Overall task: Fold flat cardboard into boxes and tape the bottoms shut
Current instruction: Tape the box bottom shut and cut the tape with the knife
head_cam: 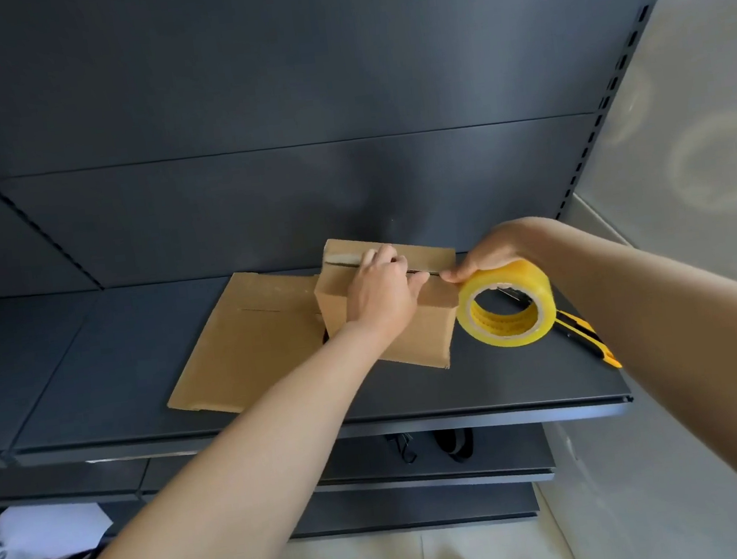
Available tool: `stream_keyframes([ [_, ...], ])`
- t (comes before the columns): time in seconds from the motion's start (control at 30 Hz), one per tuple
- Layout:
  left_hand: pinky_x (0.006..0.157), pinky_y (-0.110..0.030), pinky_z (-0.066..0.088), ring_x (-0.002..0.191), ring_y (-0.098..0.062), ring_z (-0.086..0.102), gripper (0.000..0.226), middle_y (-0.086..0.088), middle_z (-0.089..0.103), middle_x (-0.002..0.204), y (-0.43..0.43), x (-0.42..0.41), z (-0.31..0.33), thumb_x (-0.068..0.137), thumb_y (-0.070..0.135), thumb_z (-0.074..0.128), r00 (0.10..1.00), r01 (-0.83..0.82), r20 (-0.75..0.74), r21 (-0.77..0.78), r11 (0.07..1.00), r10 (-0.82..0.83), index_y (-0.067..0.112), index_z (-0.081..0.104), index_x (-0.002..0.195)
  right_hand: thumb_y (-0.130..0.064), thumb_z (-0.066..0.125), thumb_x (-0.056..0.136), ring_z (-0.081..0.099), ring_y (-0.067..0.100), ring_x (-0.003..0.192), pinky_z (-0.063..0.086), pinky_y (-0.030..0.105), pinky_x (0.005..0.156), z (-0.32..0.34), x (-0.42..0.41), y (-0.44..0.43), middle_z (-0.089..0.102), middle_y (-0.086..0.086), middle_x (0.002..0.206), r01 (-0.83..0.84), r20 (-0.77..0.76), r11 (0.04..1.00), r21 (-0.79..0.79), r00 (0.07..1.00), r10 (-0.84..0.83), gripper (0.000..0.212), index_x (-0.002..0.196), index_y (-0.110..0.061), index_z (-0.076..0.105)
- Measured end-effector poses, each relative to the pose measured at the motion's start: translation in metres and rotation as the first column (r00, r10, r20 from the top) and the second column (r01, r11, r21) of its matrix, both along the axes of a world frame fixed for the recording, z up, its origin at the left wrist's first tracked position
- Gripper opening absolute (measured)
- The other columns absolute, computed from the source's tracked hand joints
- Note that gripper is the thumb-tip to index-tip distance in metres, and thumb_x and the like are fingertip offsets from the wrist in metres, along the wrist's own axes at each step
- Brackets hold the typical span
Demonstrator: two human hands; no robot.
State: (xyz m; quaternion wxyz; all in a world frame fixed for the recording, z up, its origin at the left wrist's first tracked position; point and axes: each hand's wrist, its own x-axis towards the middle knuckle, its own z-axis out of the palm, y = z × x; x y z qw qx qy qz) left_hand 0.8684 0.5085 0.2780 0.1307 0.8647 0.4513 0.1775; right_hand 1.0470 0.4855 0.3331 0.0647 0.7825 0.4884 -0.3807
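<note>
Box (414, 336) on shelf (93, 379), atop flat cardboard (246, 353), bottom seam up, seam running left-right. Left hand (382, 291) presses seam mid-length, grips nothing. Right hand (492, 251) pinches tape roll (523, 279) just off seam's right end, in line with it. Knife (589, 337) lies beyond roll, nearer right hand; cut likely next.

We lose the seam of the box (414, 338) under our left hand (382, 296), and the tip of the cutter (587, 337) below our right hand (492, 251) seems hidden behind the tape roll (522, 277).
</note>
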Motion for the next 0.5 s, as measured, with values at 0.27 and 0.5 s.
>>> stream_keyframes([
  [0.27, 0.116, -0.034, 0.010, 0.142, -0.020, 0.020, 0.038, 0.003, 0.037, 0.151, 0.023, -0.017, 0.009, 0.103, 0.021, 0.040, 1.000, 0.017, 0.023, -0.193, 0.981, -0.013, 0.015, 0.048, 0.140, -0.055, 0.074, 0.058, 0.063, 0.022, 0.097, 0.050, 0.038, 0.091, -0.009, 0.022, -0.015, 0.067, 0.002, 0.103, 0.030, -0.453, 0.987, -0.160, 0.886, -0.101, 0.063, 0.109, -0.020, 0.064],
  [0.5, 0.108, -0.037, 0.031, 0.129, -0.024, 0.029, 0.059, -0.004, 0.034, 0.135, 0.016, 0.001, 0.008, 0.096, 0.048, 0.042, 0.997, -0.068, -0.041, -0.197, 0.978, 0.061, 0.008, 0.044, 0.140, -0.049, 0.071, 0.076, 0.063, 0.024, 0.102, 0.048, 0.043, 0.096, -0.013, 0.001, -0.001, 0.066, 0.006, 0.114, -0.004, -0.347, 0.976, -0.219, 0.935, -0.074, 0.056, 0.121, -0.018, 0.058],
])
